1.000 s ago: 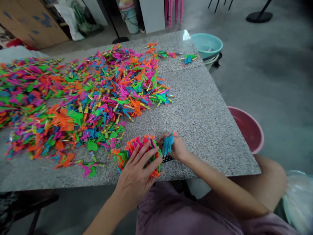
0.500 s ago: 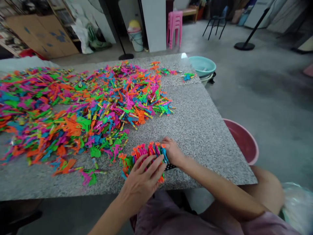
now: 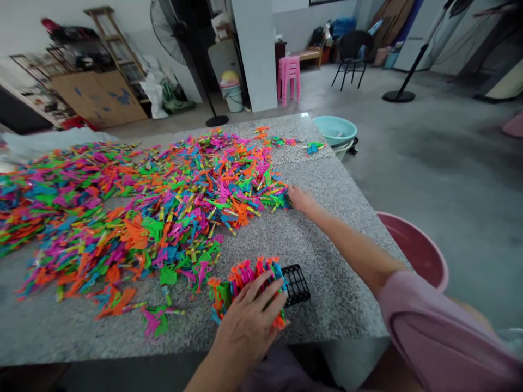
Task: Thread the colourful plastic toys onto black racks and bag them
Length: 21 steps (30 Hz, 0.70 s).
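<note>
My left hand (image 3: 253,310) lies palm down, fingers stretched, over a row of bright plastic toys (image 3: 223,296), which look like small toy guns with orange tips. They stand packed side by side in a black plastic grid basket (image 3: 297,284); its right end shows bare mesh. My right hand (image 3: 300,198) is at the right edge of a large heap of similar toys (image 3: 180,201), slightly blurred. Its fingers are closed together on something dark at the heap's edge that I cannot make out.
A few loose toys (image 3: 157,321) lie near the front edge of the speckled stone table (image 3: 327,261). A pink basin (image 3: 441,269) stands right of the table, and a light blue basin (image 3: 335,126) beyond its far right corner.
My right hand has left the basket's right end and gone forward to the heap's right edge, uncovering the bare mesh. My left hand stays on the row. The view has tilted up.
</note>
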Available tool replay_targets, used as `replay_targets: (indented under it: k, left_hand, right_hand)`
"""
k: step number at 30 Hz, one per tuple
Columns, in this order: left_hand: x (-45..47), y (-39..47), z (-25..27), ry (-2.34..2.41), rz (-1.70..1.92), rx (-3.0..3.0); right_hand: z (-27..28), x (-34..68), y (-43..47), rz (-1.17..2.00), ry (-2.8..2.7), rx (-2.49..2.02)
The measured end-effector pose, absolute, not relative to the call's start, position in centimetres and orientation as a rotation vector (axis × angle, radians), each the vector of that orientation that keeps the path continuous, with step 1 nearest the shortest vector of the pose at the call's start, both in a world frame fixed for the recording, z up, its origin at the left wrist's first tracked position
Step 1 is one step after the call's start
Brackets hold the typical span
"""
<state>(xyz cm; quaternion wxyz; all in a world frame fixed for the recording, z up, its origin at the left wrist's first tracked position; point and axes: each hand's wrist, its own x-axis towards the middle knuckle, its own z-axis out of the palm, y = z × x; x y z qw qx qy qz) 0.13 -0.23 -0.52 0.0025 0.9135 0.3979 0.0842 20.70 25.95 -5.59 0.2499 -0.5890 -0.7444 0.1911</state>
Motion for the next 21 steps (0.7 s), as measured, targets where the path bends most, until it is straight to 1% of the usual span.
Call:
replay_targets:
  k: [3, 5, 9, 12, 14, 16, 21]
  left_hand:
    - [0.2, -0.4, -0.3, 1.264, 0.244, 2.833]
    - [0.3, -0.5, -0.2, 1.277, 0.196, 2.802]
    - [0.6, -0.4, 0.0, 1.280, 0.176, 2.740]
    - [1.0, -0.4, 0.0, 1.262, 0.194, 2.719]
    - [1.1, -0.4, 0.0, 1.263, 0.219, 2.717]
    - [1.2, -0.4, -0.1, 1.263, 0.244, 2.716]
    - [1.2, -0.5, 0.1, 1.255, 0.275, 2.688]
  right_hand:
    - [-6.5, 21.9, 25.4, 0.642, -1.967, -1.587]
    - [-7.3, 23.3, 22.5, 0.754, -1.892, -1.587]
    - [-8.4, 25.0, 11.9, 1.139, -1.758, -1.541]
    - [-9.3, 23.7, 4.0, 1.444, -1.622, -1.362]
    - [-10.1, 22.1, 0.8, 1.536, -1.447, -1.262]
    - [-10.7, 20.8, -0.3, 1.477, -1.407, -1.276]
    - [-10.9, 19.8, 0.5, 1.044, -1.910, -1.498]
